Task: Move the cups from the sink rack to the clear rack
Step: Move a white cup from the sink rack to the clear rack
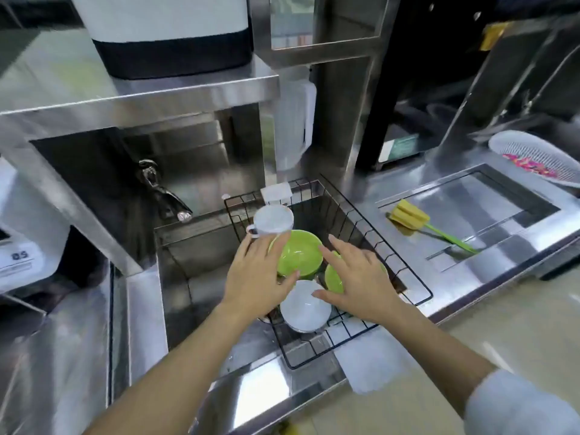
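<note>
A black wire sink rack (405,271) sits across the steel sink. It holds a white handled cup (272,218) at its far left corner, two green bowls (301,252) and a white bowl (306,304) nearer to me. My left hand (257,277) reaches over the rack with its fingers spread. Its fingertips touch the cup's lower side, and the thumb stays apart near the white bowl. My right hand (357,282) hovers open over the second green bowl (333,277), covering most of it and holding nothing.
A tap (163,191) juts over the sink at the left. A yellow-headed brush with a green handle (417,219) lies on the steel counter to the right. A white colander (536,158) stands at the far right. A steel shelf overhangs the sink's back.
</note>
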A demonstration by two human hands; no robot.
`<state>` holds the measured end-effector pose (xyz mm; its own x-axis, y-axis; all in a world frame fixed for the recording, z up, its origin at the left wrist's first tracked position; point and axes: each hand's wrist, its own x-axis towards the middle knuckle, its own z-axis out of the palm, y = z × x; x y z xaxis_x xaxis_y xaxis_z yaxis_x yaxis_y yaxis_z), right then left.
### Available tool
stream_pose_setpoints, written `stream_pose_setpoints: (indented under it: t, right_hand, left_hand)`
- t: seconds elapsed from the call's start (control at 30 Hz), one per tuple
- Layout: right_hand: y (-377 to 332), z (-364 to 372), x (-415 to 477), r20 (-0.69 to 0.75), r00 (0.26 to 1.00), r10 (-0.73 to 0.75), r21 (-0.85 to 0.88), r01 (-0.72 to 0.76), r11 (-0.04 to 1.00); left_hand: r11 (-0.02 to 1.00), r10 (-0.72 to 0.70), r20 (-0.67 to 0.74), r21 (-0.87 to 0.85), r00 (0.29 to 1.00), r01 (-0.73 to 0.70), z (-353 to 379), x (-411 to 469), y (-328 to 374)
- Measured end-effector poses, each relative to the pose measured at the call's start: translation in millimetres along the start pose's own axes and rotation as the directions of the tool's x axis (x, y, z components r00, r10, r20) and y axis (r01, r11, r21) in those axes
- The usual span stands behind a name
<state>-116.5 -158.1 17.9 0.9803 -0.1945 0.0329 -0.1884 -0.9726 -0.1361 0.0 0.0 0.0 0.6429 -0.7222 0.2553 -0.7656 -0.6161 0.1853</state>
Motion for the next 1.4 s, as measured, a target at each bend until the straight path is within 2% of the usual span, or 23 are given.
stream_pose_setpoints:
  t: [0.07,0.13,0.3,0.43,0.6,0.77,0.83,0.9,0.93,1.0,1.07,1.13,1.27,1.4]
  right_hand:
    - [3.4,7.7,0.5,0.060,0.998,-0.003,0.023,0.001,1.000]
    - [5.9,14.2,0.9,0.067,0.997,0.023,-0.020,-0.022,1.000]
    - [4.5,20.4,6.0,0.082,0.996,0.025,0.000,-0.025,1.000]
    - [-0.5,23.3,9.9,0.131,0.991,0.024,0.021,-0.027,0.999]
    - [-7.4,25.6,16.7,0.234,0.972,0.025,-0.002,-0.026,1.000]
    - [-12.4,18.7,15.7,0.131,0.989,0.067,0.107,-0.082,0.991]
    - [-13.7,13.0,15.4,0.071,0.991,0.110,0.238,-0.124,0.963]
    - [-14.8,4.3,16.9,0.061,0.980,0.190,0.462,-0.197,0.865]
    - [-15.5,-1.0,18.3,0.082,0.971,0.224,0.583,-0.230,0.780]
    - [-18.4,-14.0,20.3,0.173,0.956,0.238,0.792,-0.278,0.543]
    - [-19.4,-25.9,19.9,0.294,0.943,0.159,0.910,-0.327,0.255]
    - [-17.5,-31.0,19.0,0.345,0.938,0.021,0.936,-0.346,0.061]
    - [-20.5,-30.2,23.5,0.313,0.929,-0.195,0.933,-0.340,-0.119]
    - [-43.1,-31.3,32.6,0.281,0.913,-0.296,0.911,-0.351,-0.218]
  left_hand:
    - [0.999,-0.052,0.153,0.001,0.987,0.052,3.8,-1.9,4.7]
    - [0.995,-0.073,0.226,0.088,0.971,0.054,5.5,-4.1,6.9]
    - [0.983,-0.092,0.347,0.182,0.933,0.029,9.2,-4.2,10.7]
    - [0.986,-0.117,0.421,0.157,0.900,0.054,11.0,-3.2,13.8]
    - [0.993,-0.106,0.415,0.087,0.904,0.076,8.3,-2.0,18.6]
    - [0.996,-0.093,0.342,0.045,0.935,0.082,4.0,-6.9,19.5]
    - [0.990,-0.119,0.285,-0.036,0.951,0.135,-1.2,-6.4,19.9]
    - [0.958,-0.183,0.239,-0.176,0.954,0.228,-11.2,-3.1,22.1]
    - [0.934,-0.217,0.209,-0.240,0.954,0.265,-17.1,-1.2,22.9]
    - [0.883,-0.275,0.165,-0.347,0.947,0.316,-28.3,1.2,23.4]
    - [0.790,-0.354,0.158,-0.477,0.922,0.385,-36.0,2.6,20.9]
    - [0.680,-0.434,0.187,-0.573,0.881,0.456,-41.7,4.1,16.2]
    - [0.486,-0.504,0.270,-0.696,0.820,0.528,-57.3,2.2,7.6]
    - [0.404,-0.530,0.281,-0.746,0.800,0.530,-76.3,-9.4,-0.6]
